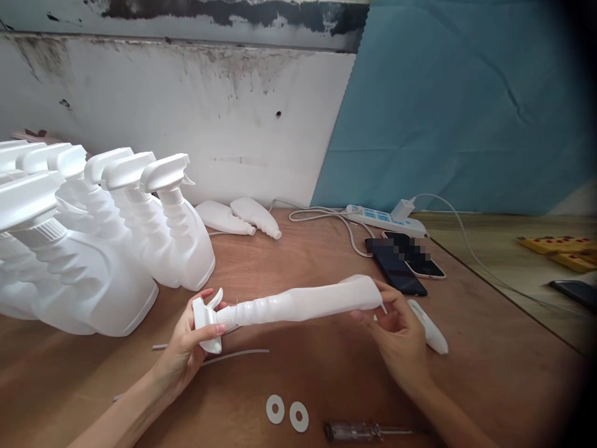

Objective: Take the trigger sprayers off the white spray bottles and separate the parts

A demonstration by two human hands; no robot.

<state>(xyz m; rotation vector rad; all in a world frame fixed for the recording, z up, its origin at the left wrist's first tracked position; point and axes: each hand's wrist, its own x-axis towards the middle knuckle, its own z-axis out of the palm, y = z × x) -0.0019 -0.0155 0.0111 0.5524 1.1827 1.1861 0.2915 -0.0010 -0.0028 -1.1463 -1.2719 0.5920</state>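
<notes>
White spray head [203,325] caps our bottle [303,303], fingers of left hand [183,346] and right hand [400,333] holding its ends; two bottles [254,216] lie headless.

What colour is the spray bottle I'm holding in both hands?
The spray bottle is white, including its trigger sprayer; the head view shows it best.

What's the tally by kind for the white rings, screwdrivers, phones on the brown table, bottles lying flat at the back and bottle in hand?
Rings: 2
Screwdriver: 1
Phones: 2
Lying bottles: 2
Held bottle: 1
Total: 8
</notes>
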